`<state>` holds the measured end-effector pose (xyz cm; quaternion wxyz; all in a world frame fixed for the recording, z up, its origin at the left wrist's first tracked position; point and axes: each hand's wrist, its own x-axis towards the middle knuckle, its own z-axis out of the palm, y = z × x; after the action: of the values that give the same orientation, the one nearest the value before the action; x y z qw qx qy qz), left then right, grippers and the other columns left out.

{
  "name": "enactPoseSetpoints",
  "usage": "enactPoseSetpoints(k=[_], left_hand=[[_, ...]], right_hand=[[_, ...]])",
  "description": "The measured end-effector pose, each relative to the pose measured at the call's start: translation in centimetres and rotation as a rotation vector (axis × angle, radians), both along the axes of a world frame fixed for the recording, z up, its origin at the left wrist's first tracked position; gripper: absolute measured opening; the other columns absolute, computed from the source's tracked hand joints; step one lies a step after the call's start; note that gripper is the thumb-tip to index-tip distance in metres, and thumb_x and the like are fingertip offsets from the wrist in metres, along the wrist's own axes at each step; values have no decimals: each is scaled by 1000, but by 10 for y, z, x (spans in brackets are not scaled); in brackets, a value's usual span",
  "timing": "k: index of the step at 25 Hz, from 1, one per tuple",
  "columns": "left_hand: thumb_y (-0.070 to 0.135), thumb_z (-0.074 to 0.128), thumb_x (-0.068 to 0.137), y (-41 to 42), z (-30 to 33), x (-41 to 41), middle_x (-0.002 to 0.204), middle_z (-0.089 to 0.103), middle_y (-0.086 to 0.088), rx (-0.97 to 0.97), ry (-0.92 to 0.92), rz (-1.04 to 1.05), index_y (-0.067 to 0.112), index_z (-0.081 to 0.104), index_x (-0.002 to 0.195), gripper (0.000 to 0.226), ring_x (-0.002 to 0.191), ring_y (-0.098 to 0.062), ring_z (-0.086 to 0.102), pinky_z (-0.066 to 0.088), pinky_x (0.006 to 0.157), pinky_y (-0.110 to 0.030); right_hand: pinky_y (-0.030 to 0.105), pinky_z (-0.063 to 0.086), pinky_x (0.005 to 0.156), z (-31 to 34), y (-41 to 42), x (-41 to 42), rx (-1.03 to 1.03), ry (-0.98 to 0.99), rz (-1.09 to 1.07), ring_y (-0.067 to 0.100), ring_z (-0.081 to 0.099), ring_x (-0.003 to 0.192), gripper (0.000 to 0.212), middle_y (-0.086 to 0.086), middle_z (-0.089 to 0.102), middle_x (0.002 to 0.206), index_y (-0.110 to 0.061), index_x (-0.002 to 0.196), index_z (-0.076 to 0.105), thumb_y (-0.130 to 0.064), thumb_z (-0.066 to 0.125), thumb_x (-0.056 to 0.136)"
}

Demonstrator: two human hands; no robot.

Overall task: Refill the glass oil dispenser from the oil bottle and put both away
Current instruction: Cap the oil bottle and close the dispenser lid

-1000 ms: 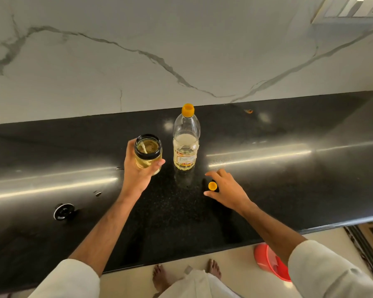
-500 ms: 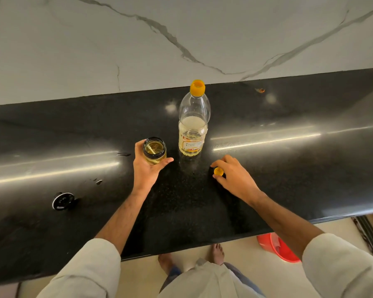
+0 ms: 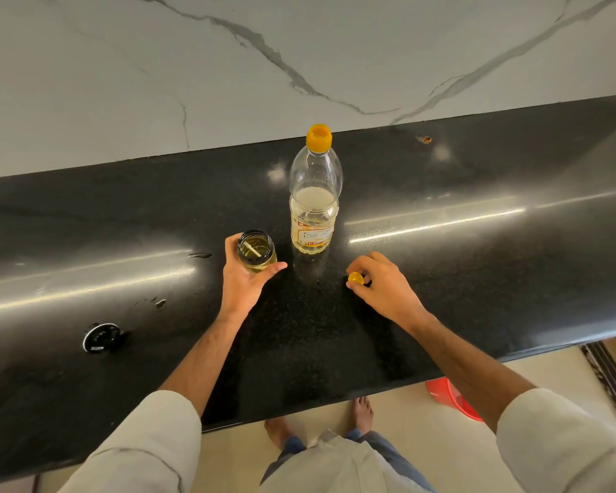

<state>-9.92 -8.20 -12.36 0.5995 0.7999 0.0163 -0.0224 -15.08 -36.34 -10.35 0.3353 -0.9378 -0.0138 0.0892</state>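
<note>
Open dispenser gripped, oil bottle upright, small cap pinched

The lidless glass oil dispenser (image 3: 256,251), part-filled with yellow oil, is clasped by the left hand (image 3: 244,282); at its 2 o'clock the clear oil bottle (image 3: 313,204) is stood on the black counter (image 3: 477,279); a yellow cap (image 3: 355,278) is pinched by the right hand (image 3: 384,288).

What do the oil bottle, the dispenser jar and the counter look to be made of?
Oil bottle: clear thin plastic, probably, with an orange plastic neck piece and a paper-like label. Glass oil dispenser in the left hand: thick clear glass by its look, with a dark rim. Counter: polished black speckled stone, likely granite, with sharp light streaks.
</note>
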Motion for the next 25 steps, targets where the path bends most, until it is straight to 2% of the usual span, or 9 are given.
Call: enactPoseSetpoints(k=[5,7,9,12,15,17,19,22,25], left_hand=[[33,92,63,3,2,1,130,56,9,-3,16,-29,30,35,134,91,120,2,56,47,110,-34],[30,95,61,8,5,-2,140,48,8,14,0,-67,29,33,139,100,128,0,51,43,115,-41],[40,94,65,14,13,-6,153,35,9,24,-28,-66,29,27,148,107,141,-2,38,32,122,-45],[56,76,77,16,51,-5,159,27,11,88,-176,26,35,30,149,89,148,-8,26,23,124,-52],[51,72,84,0,105,9,154,35,13,172,-375,-32,34,41,143,69,144,-13,33,28,118,-57],[47,74,85,-18,136,21,148,39,18,200,-405,-125,36,42,141,65,140,-12,37,28,117,-56],[47,76,85,-35,155,32,141,40,26,249,-361,-192,40,40,140,66,136,-5,39,25,117,-47],[49,79,82,-55,169,44,129,40,38,300,-327,-190,43,41,135,66,128,-1,42,17,107,-32],[55,81,76,-63,171,53,122,53,33,336,-327,-166,40,49,127,62,121,-1,51,29,109,-35]], right_hand=[[16,51,87,21,8,12,334,70,-160,10,66,94,16,-1,62,105,-29,107,75,-22,72,93],[30,57,93,30,10,21,538,94,-256,17,71,95,14,2,68,103,-31,103,75,-22,73,92],[40,58,97,46,9,31,789,98,-348,27,73,101,14,11,70,102,-19,106,74,-16,73,93],[43,55,100,79,6,45,1092,73,-411,32,72,107,26,23,71,110,-1,114,66,-12,72,91],[39,58,96,118,7,57,1271,27,-384,36,71,109,37,25,71,111,6,114,63,-15,73,85],[36,59,93,143,8,66,1304,-18,-356,35,71,107,41,25,71,112,8,117,61,-15,73,86],[34,60,89,166,8,75,1276,-63,-316,32,72,104,35,21,73,108,6,112,63,-14,76,87],[28,59,85,199,12,89,1022,-206,-225,22,73,96,24,11,76,99,-4,98,67,-15,82,83],[24,59,83,221,21,100,691,-335,-30,12,73,92,23,1,76,99,-10,101,69,-16,82,84]])
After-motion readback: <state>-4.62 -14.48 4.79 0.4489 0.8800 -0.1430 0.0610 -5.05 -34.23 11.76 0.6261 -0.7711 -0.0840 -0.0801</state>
